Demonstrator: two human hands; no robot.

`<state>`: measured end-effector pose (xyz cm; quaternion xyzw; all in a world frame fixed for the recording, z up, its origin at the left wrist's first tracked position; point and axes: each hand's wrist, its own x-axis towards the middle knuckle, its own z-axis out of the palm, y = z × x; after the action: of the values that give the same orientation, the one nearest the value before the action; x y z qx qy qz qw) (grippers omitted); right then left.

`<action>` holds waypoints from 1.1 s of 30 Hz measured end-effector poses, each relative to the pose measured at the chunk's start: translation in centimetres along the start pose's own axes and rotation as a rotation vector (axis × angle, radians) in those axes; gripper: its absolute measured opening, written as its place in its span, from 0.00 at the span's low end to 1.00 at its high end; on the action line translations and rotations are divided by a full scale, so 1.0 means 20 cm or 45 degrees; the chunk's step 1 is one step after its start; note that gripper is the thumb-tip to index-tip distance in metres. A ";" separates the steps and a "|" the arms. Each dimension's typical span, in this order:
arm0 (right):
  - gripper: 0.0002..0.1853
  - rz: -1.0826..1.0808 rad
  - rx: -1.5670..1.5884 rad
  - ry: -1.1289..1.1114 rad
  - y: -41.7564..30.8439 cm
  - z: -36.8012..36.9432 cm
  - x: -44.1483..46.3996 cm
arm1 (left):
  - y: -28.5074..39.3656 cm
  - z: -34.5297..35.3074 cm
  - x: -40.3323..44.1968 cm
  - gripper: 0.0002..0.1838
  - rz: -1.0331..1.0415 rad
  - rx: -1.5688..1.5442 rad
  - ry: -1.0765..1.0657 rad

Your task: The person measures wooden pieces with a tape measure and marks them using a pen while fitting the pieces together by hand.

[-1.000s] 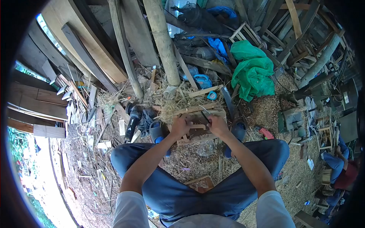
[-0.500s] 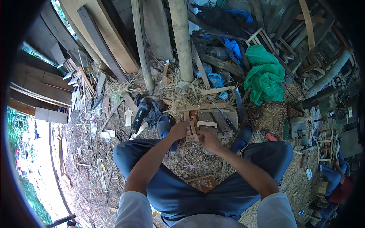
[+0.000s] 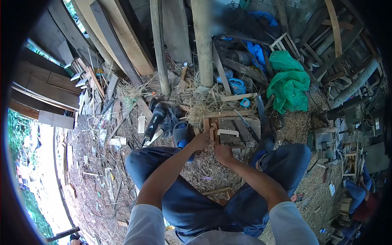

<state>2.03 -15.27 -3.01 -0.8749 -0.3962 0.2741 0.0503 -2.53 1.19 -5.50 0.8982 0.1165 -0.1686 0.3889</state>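
Currently, the brown wooden piece (image 3: 212, 131) runs roughly twelve to six o'clock on the low worktop (image 3: 253, 123), at two o'clock from the nearer left hand (image 3: 200, 141) and eleven from the right hand (image 3: 223, 154), whether either's fingers grip it I cannot tell.

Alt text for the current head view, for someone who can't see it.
A person's left hand and right hand are at a small wooden piece at the left end of a wooden block. A pale curved piece and a dark-handled tool lie on the block; wood scraps lie around, a crumpled green sheet beyond.
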 end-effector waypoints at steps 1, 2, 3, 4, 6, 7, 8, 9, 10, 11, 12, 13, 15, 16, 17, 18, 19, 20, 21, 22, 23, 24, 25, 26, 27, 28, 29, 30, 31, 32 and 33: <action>0.13 -0.040 0.015 0.086 -0.01 -0.01 0.00 | -0.02 0.01 0.01 0.14 0.031 -0.030 0.023; 0.13 -0.041 0.015 0.083 -0.03 -0.01 -0.01 | 0.00 0.00 -0.01 0.14 0.028 -0.032 0.022; 0.11 -0.052 0.111 0.152 -0.04 -0.01 -0.02 | 0.05 -0.04 -0.03 0.13 -0.167 -0.369 -0.071; 0.10 -0.061 0.205 0.225 -0.05 -0.02 -0.03 | 0.11 -0.07 -0.04 0.11 -0.359 -0.704 -0.165; 0.08 -0.099 0.293 0.255 -0.08 -0.07 -0.07 | 0.17 -0.11 -0.06 0.10 -0.475 -0.871 -0.128; 0.07 -0.142 0.386 0.285 -0.09 -0.10 -0.09 | 0.19 -0.13 -0.06 0.10 -0.597 -1.033 -0.090; 0.07 -0.133 0.385 0.294 -0.09 -0.14 -0.11 | 0.16 -0.12 -0.04 0.10 -0.587 -1.029 -0.097; 0.07 -0.152 0.437 0.279 -0.10 -0.16 -0.13 | 0.11 -0.10 -0.01 0.10 -0.514 -1.007 -0.031; 0.07 -0.176 0.493 0.264 -0.10 -0.19 -0.14 | 0.06 -0.08 0.01 0.11 -0.443 -0.983 0.039; 0.07 -0.177 0.495 0.271 -0.10 -0.20 -0.13 | 0.13 -0.16 0.00 0.12 -0.479 -0.887 0.015; 0.09 -0.252 0.691 0.401 -0.08 -0.22 -0.12 | 0.12 -0.17 0.04 0.12 -0.477 -0.881 0.015; 0.11 -0.325 0.887 0.531 -0.06 -0.23 -0.10 | 0.11 -0.17 0.07 0.14 -0.468 -1.025 0.044; 0.13 -0.284 0.955 0.575 -0.02 -0.32 -0.08 | 0.16 -0.24 0.09 0.15 -0.459 -1.166 0.070; 0.16 -0.245 1.018 0.616 0.00 -0.38 -0.07 | 0.22 -0.31 0.08 0.15 -0.348 -1.262 0.019; 0.16 -0.246 1.018 0.620 0.04 -0.44 -0.06 | 0.27 -0.37 0.06 0.15 -0.236 -1.356 -0.032; 0.17 -0.231 0.982 0.668 0.08 -0.50 -0.04 | 0.28 -0.38 0.07 0.15 -0.234 -1.354 -0.030; 0.19 -0.219 0.944 0.715 0.12 -0.54 -0.04 | 0.28 -0.40 0.08 0.15 -0.145 -1.384 -0.043; 0.19 -0.223 0.938 0.718 0.15 -0.58 -0.04 | 0.31 -0.42 0.08 0.15 -0.053 -1.412 -0.055; 0.17 -0.123 1.175 0.598 0.18 -0.61 -0.05 | 0.34 -0.43 0.07 0.15 -0.046 -1.414 -0.053; 0.16 -0.017 1.408 0.473 0.20 -0.63 -0.06 | 0.38 -0.43 0.07 0.14 -0.065 -1.462 -0.014; 0.16 -0.016 1.406 0.478 0.21 -0.65 -0.07 | 0.40 -0.43 0.07 0.14 -0.086 -1.506 0.022; 0.18 0.010 1.410 0.345 0.21 -0.67 -0.09 | 0.43 -0.43 0.07 0.14 -0.084 -1.504 0.018; 0.20 0.036 1.413 0.210 0.22 -0.68 -0.10 | 0.46 -0.42 0.07 0.14 -0.105 -1.562 0.060; 0.20 0.037 1.416 0.212 0.21 -0.67 -0.10 | 0.47 -0.41 0.07 0.14 -0.127 -1.620 0.103; 0.20 -0.025 1.448 0.173 0.20 -0.66 -0.10 | 0.48 -0.40 0.08 0.14 -0.129 -1.618 0.101; 0.21 -0.088 1.478 0.133 0.19 -0.65 -0.10 | 0.49 -0.40 0.09 0.14 -0.087 -1.637 0.112; 0.21 -0.089 1.479 0.132 0.20 -0.64 -0.09 | 0.51 -0.40 0.08 0.15 -0.045 -1.656 0.123; 0.20 -0.066 1.530 0.134 0.20 -0.63 -0.08 | 0.54 -0.40 0.07 0.15 -0.047 -1.656 0.123; 0.19 -0.041 1.581 0.136 0.22 -0.61 -0.07 | 0.57 -0.41 0.06 0.14 -0.035 -1.644 0.213; 0.19 -0.040 1.584 0.137 0.22 -0.62 -0.08 | 0.58 -0.41 0.06 0.14 -0.020 -1.629 0.301; 0.17 -0.042 1.537 0.171 0.24 -0.64 -0.08 | 0.59 -0.42 0.06 0.14 -0.020 -1.628 0.300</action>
<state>10.98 -18.03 6.96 -0.7012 -0.1801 0.3936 0.5665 4.28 -0.45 7.11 0.5012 0.2421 0.0308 0.8302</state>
